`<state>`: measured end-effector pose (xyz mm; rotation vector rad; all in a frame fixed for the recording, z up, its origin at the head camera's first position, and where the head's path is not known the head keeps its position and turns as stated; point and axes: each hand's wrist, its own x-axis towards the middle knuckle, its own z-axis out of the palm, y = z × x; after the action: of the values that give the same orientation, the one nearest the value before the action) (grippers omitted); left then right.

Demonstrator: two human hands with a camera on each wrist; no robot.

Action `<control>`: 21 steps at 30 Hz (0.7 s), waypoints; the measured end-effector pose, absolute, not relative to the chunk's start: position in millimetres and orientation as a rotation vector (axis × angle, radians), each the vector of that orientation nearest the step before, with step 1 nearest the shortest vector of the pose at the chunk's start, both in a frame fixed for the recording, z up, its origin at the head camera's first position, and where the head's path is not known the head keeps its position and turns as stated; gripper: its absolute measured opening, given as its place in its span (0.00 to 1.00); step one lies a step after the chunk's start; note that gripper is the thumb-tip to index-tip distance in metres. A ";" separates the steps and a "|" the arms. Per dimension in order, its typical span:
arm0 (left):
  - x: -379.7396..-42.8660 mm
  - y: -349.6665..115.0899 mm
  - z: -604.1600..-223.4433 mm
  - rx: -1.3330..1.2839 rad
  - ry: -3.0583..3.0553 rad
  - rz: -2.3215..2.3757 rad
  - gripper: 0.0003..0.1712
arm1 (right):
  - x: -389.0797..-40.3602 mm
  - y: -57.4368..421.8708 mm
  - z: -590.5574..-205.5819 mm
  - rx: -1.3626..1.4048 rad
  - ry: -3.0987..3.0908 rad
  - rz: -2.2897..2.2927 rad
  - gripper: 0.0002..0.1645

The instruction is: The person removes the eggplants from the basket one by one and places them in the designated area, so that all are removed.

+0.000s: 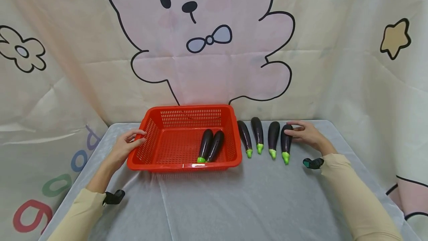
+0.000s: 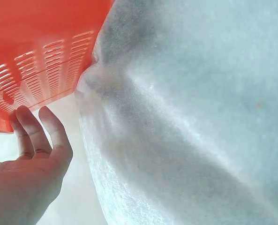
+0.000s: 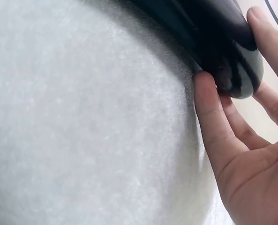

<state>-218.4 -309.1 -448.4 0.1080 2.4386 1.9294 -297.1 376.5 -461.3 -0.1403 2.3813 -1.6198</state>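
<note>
A red plastic basket [image 1: 187,166] with slotted walls stands left of centre on the table. Two dark purple eggplants [image 1: 204,146] with green stem ends lie side by side in its right part. My left hand [image 1: 123,148] holds the basket's left rim; in the left wrist view its fingertips [image 2: 27,115] are at the slotted wall. To the basket's right, several more eggplants [image 1: 273,137] lie in a row, stem ends toward me. My right hand [image 1: 305,135] pinches the dark end of the rightmost eggplant [image 1: 286,144], thumb and fingers around its tip in the right wrist view.
A grey cloth [image 1: 207,207] covers the table. Behind it hangs a curtain [image 1: 307,84] with a cartoon bear print. Each wrist wears a small black camera, such as the one [image 1: 114,197] on the left.
</note>
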 end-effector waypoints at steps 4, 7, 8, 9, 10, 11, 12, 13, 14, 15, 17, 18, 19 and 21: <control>-218.1 -309.5 -448.9 0.100 2.421 1.938 0.24 | -299.3 374.3 -461.1 -0.122 2.484 -1.509 0.44; -217.8 -309.6 -450.1 0.101 2.400 1.956 0.23 | -299.4 373.6 -460.6 -0.125 2.533 -1.452 0.46; -217.7 -309.5 -450.5 0.105 2.394 1.963 0.23 | -299.2 373.5 -460.2 -0.129 2.535 -1.449 0.46; -217.7 -309.5 -450.8 0.109 2.389 1.968 0.22 | -298.6 373.6 -459.5 -0.135 2.537 -1.447 0.46; -217.6 -309.5 -451.1 0.113 2.386 1.972 0.22 | -297.8 373.9 -458.7 -0.148 2.543 -1.439 0.45; -217.6 -309.3 -451.1 0.116 2.383 1.975 0.22 | -297.1 374.2 -457.4 -0.157 2.550 -1.434 0.45; -217.5 -309.1 -451.0 0.120 2.386 1.975 0.22 | -296.6 374.7 -455.8 -0.157 2.556 -1.432 0.45; -217.3 -308.9 -450.7 0.122 2.388 1.974 0.22 | -296.3 375.8 -454.2 -0.162 2.574 -1.415 0.44; -217.2 -308.6 -450.3 0.122 2.392 1.972 0.22 | -296.0 376.8 -452.2 -0.167 2.593 -1.396 0.44; -217.0 -308.4 -449.8 0.122 2.399 1.966 0.22 | -295.6 377.7 -449.7 -0.171 2.611 -1.379 0.44; -216.6 -307.5 -448.2 0.114 2.423 1.948 0.22 | -296.1 380.2 -444.7 -0.173 2.638 -1.366 0.44; -216.4 -307.1 -447.4 0.109 2.437 1.937 0.22 | -296.4 381.4 -442.0 -0.172 2.654 -1.365 0.44; -216.3 -306.9 -446.7 0.106 2.454 1.924 0.22 | -296.7 382.2 -439.3 -0.173 2.662 -1.374 0.44; -216.1 -306.4 -445.5 0.100 2.488 1.896 0.22 | -297.1 383.6 -433.7 -0.178 2.672 -1.416 0.43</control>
<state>-216.1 -306.4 -445.5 0.0998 2.4881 1.8962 -297.1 383.6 -433.7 -0.1777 2.6723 -1.4155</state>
